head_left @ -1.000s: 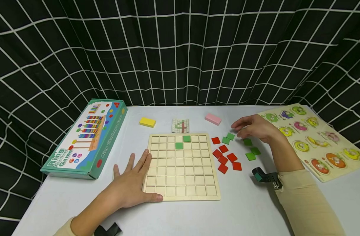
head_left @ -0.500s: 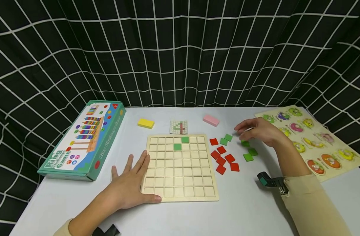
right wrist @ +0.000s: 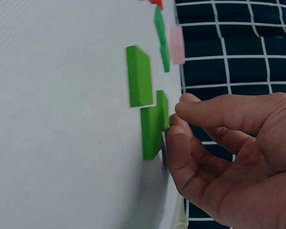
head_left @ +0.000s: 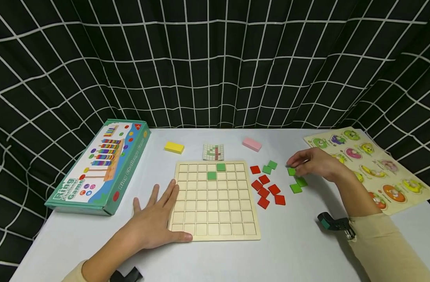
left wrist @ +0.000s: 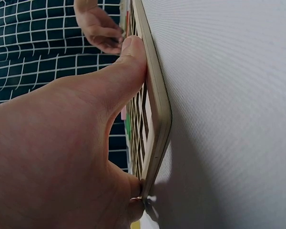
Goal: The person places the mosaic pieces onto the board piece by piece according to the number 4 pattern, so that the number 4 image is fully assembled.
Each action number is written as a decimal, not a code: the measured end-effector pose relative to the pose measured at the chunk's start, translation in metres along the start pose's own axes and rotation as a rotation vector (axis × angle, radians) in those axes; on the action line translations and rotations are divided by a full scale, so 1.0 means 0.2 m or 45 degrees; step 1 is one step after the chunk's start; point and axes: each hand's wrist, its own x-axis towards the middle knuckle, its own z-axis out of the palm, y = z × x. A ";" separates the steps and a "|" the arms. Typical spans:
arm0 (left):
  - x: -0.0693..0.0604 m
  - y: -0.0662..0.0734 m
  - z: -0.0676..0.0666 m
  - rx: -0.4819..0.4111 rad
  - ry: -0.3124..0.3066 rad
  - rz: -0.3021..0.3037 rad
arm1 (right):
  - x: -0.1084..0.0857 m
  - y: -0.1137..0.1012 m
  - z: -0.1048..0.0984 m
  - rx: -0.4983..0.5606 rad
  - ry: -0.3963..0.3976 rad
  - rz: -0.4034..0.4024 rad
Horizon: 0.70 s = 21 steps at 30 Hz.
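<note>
My left hand [head_left: 153,225] lies with spread fingers along the left side of a wooden grid board [head_left: 257,235]. Its thumb [left wrist: 128,55] rests on the board's near edge. Two green square tiles sit in upper cells of the grid, one being this green tile [head_left: 212,176]. To the right, my right hand [head_left: 320,163] hovers over a loose green tile [head_left: 291,171], thumb and fingers bent with a gap between them. In the right wrist view nothing shows between the fingertips. Two more green tiles lie close by, among them the nearest tile [right wrist: 139,76].
Several red tiles [head_left: 263,192] and two green tiles [head_left: 267,169] lie right of the board. Behind it are a small grid pattern card [head_left: 213,152], a yellow block [head_left: 174,147] and a pink block [head_left: 252,144]. A game box [head_left: 102,168] stands left, a fruit puzzle board [head_left: 394,172] right.
My right hand has moved right and slightly nearer, from beside the two upper green tiles to the green tile in the right group. My left hand stays on the board.
</note>
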 end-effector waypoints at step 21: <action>0.00 0.00 0.00 0.013 0.005 0.000 | -0.01 0.03 0.04 -0.234 0.098 -0.108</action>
